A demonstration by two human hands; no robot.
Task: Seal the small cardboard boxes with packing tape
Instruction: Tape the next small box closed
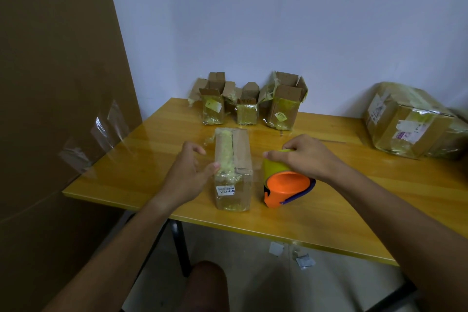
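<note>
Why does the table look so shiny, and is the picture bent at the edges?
Head view: dim, bluish light; pale glare streaks the glossy table left of the box; wide-angle lens bows the table edge; the big parcel at right looks smeared.

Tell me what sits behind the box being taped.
Behind the box stand three small open boxes against the wall, flaps up. Their insides are hidden.

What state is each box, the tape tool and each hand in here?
Near box: lying flat, flaps closed, old tape along the seam.
Three small boxes at the wall: upright, top flaps open.
Large parcel: closed, taped.
Tape dispenser: on the table, held.
Left hand: open, thumb on the near box.
Right hand: grip curled round the tape dispenser.
</note>
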